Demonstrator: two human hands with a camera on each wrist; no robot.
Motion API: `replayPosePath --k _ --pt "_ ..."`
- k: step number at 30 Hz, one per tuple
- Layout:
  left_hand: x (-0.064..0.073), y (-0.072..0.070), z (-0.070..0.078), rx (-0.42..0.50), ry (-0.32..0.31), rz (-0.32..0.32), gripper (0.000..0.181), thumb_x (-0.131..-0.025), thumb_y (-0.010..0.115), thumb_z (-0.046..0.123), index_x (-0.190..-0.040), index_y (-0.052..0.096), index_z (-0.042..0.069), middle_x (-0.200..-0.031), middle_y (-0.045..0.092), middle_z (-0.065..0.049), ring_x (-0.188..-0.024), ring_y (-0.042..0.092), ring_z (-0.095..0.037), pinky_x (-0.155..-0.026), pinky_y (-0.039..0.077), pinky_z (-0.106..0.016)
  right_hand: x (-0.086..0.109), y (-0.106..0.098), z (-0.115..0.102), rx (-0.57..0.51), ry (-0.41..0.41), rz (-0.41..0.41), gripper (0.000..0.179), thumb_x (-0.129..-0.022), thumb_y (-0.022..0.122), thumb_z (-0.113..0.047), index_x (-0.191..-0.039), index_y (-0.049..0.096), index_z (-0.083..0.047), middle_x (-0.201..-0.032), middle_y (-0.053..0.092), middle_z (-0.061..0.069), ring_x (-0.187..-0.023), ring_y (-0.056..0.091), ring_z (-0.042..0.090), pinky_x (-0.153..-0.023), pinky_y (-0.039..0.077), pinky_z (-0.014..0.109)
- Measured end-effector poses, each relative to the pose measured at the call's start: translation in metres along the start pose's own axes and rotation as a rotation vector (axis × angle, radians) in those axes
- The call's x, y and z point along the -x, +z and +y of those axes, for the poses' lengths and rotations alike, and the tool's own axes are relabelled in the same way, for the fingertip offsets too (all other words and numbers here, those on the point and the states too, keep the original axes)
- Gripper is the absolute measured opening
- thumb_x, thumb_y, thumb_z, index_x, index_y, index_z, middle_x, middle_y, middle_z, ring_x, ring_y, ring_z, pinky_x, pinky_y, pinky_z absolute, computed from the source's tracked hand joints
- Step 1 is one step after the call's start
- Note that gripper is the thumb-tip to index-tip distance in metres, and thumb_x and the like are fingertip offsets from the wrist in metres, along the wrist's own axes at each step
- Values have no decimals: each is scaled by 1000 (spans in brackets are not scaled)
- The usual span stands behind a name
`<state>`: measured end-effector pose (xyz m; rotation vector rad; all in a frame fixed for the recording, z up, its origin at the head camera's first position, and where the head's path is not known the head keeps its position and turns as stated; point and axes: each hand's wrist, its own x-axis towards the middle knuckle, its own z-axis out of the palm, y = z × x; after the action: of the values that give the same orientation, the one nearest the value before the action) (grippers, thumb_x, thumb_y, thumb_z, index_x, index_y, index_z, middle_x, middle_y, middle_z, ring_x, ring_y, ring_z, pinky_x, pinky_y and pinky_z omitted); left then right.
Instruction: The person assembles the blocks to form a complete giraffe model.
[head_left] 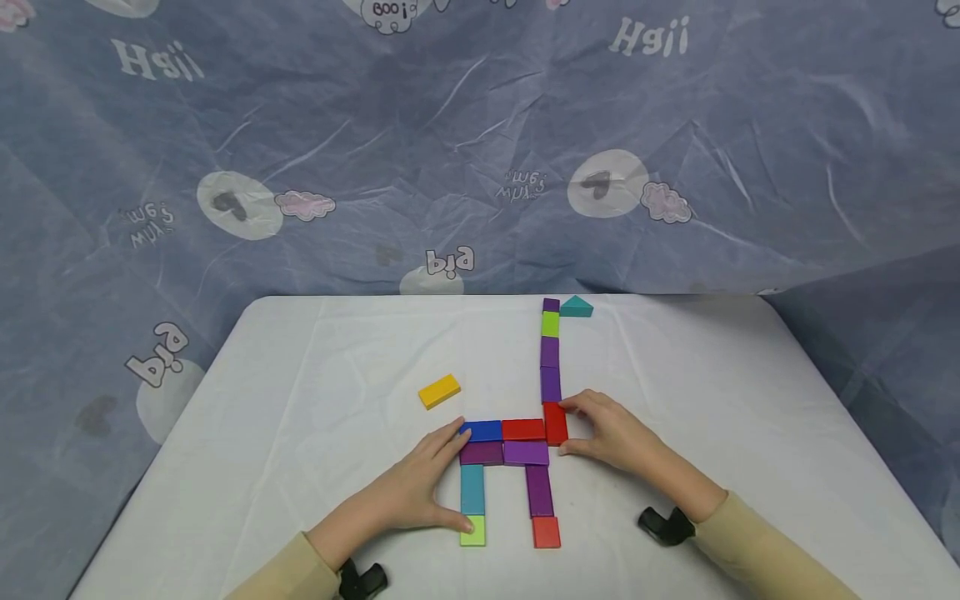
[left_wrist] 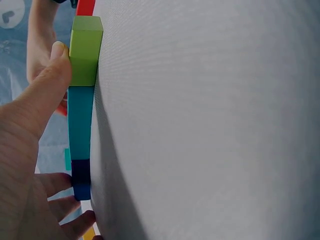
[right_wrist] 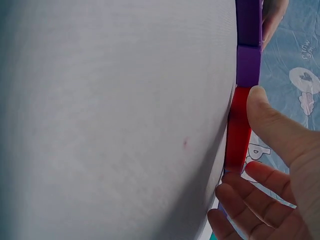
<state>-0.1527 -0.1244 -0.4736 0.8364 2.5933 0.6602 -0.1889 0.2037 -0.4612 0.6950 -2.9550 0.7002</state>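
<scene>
Colored wooden blocks lie flat in a four-legged-like outline with a long upright column. My right hand point(head_left: 618, 435) pinches a red block point(head_left: 555, 425) at the column's foot, thumb at its near end and index finger at its far end. Beside it runs a row of a blue block point(head_left: 483, 431) and another red block point(head_left: 522, 429), above two purple blocks point(head_left: 527, 453). My left hand point(head_left: 411, 490) spans the left side, fingers spread. Its thumb rests on a light green block point(left_wrist: 85, 55), and its fingertips touch the blue block; a teal block point(left_wrist: 81, 122) lies between.
A yellow block point(head_left: 439, 391) lies apart at the left. Purple and green blocks point(head_left: 551, 325) continue the column to the far edge, beside a teal triangle point(head_left: 576, 307). A purple leg point(head_left: 539, 492) ends in a red block point(head_left: 546, 532). White cloth point(head_left: 712, 375) covers the table.
</scene>
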Motion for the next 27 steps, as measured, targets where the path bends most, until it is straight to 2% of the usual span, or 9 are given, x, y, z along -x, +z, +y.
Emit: replayPosePath --k 8,10,15,17,27 --pt "0 0 0 3 1 0 117 -69 72 73 -158 21 17 -167 10 -2 -151 20 -26 -115 35 -52 3 -3 -11 33 28 -19 59 -73 87 -35 -123 65 -11 -110 63 3 -102 58 18 -85 58 36" --pt "0 -1 0 7 4 0 117 -69 73 73 -158 21 17 -167 10 -3 -151 20 -26 -116 35 -52 3 -5 -19 49 -6 -22 57 -74 86 -36 -122 66 -13 -113 63 2 -105 57 18 -88 57 38" --pt "-1 -2 0 7 7 -1 118 -69 73 72 -158 21 16 -167 9 -2 -151 19 -26 -116 34 -51 3 -6 -33 87 -185 -49 57 -78 83 -35 -128 66 -14 -130 62 4 -116 53 22 -94 53 43" --pt "-1 -2 -1 6 5 -2 118 -69 74 72 -158 20 17 -167 8 -2 -151 18 -26 -117 34 -51 2 -5 -36 94 -226 -64 58 -80 81 -33 -132 64 -13 -136 60 5 -119 52 24 -95 50 44" --pt "-1 -1 -2 20 7 1 116 -70 74 71 -158 22 16 -167 10 -2 -151 18 -26 -117 34 -51 -1 -2 -33 84 -219 -151 52 -84 78 -27 -132 64 -10 -138 60 5 -124 48 26 -90 42 41"
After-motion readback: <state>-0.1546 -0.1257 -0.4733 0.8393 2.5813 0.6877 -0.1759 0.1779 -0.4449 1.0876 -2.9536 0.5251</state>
